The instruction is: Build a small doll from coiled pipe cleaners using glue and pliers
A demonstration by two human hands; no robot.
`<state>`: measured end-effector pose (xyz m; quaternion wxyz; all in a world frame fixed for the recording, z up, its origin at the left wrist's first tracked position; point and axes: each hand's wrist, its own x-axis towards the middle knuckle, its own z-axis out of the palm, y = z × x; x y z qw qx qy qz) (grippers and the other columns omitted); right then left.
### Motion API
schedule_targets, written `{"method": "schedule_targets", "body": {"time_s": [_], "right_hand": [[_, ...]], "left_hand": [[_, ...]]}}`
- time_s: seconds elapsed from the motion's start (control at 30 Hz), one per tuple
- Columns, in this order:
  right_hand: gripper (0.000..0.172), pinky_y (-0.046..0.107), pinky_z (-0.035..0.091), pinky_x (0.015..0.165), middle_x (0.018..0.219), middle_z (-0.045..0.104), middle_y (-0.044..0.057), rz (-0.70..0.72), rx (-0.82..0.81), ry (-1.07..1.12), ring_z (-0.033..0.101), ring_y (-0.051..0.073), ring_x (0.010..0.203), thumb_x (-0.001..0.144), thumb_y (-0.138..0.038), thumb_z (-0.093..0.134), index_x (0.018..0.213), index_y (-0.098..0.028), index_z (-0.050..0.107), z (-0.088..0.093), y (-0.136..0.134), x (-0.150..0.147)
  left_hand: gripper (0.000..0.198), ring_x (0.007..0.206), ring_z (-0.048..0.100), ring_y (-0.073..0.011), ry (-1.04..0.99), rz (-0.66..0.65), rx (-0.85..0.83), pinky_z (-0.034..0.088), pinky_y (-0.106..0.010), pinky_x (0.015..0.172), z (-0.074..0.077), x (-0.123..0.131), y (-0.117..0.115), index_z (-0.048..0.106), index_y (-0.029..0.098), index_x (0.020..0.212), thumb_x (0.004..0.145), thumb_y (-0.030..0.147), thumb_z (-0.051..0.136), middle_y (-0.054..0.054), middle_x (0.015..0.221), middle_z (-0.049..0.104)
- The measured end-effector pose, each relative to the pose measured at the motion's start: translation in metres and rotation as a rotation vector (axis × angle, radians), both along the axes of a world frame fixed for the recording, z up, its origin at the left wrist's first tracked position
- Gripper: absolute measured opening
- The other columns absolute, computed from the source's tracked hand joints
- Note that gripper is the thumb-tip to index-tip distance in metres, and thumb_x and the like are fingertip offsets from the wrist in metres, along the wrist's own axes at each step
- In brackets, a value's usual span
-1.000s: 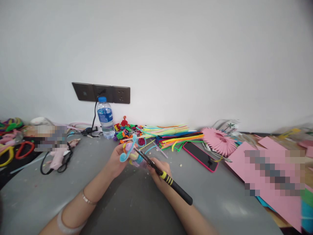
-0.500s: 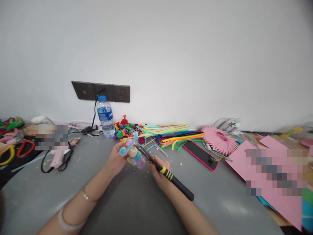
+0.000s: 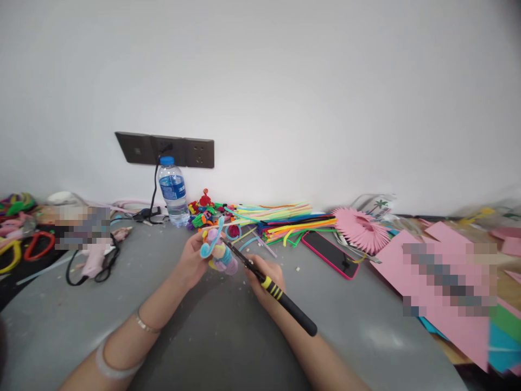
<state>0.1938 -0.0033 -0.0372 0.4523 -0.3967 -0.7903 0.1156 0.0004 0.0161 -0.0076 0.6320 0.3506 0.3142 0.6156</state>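
Note:
A small pastel figure of coiled pipe cleaners [image 3: 226, 262] is pinched in my left hand [image 3: 192, 260], its curled blue strand standing up on the near side. My right hand [image 3: 265, 276] is closed around black pliers with yellow bands [image 3: 291, 309]. Their dark jaws reach up and left to the upper part of the figure; the blue strand and body partly hide the tips, so I cannot tell what they grip. Behind both hands lie bundles of colourful pipe cleaners [image 3: 299, 225] and a pile of small pipe-cleaner pieces [image 3: 205, 212].
A water bottle [image 3: 173, 195] stands by the wall sockets [image 3: 165, 150]. On the left lie a pink glue gun [image 3: 94, 260] and red-handled scissors [image 3: 39, 246]. A phone [image 3: 330, 255], a pleated pink paper ring [image 3: 360, 229] and pink paper sheets [image 3: 451, 326] are on the right.
The view has shifted slightly, so the background sits a little further left. Both hands keep their hold, and the figure and pliers have turned only a little.

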Motion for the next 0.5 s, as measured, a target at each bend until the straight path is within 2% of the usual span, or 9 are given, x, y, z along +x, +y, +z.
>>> {"method": "schedule_targets", "body": {"time_s": [0.17,0.33,0.5], "right_hand": [[0.028,0.021,0.036,0.05,0.058,0.062,0.001,0.006,0.123,-0.041,0.054,0.012,0.049,0.096,-0.031,0.042,0.088,-0.017,0.064,-0.0017,0.0018,0.0018],[0.026,0.021,0.037,0.05,0.059,0.062,0.001,0.035,0.086,-0.053,0.054,0.012,0.048,0.094,-0.032,0.042,0.09,-0.017,0.063,-0.0021,0.0022,0.0018],[0.027,0.021,0.036,0.048,0.057,0.06,0.0,0.013,0.13,-0.059,0.053,0.012,0.047,0.094,-0.032,0.04,0.088,-0.018,0.062,-0.0034,0.003,0.0012]], "left_hand": [[0.05,0.068,0.062,-0.0148,0.015,0.006,0.014,0.05,-0.024,0.061,-0.0042,-0.0014,0.0021,0.074,0.015,0.086,0.045,0.038,0.093,-0.004,0.084,0.071],[0.051,0.069,0.063,-0.0153,-0.021,0.023,0.011,0.05,-0.022,0.059,-0.0059,-0.0005,0.0025,0.073,0.015,0.085,0.043,0.035,0.093,-0.005,0.084,0.072],[0.048,0.07,0.063,-0.0146,-0.017,0.034,-0.004,0.048,-0.02,0.057,-0.0084,-0.0007,0.0025,0.073,0.016,0.086,0.046,0.034,0.093,-0.004,0.084,0.071]]}}
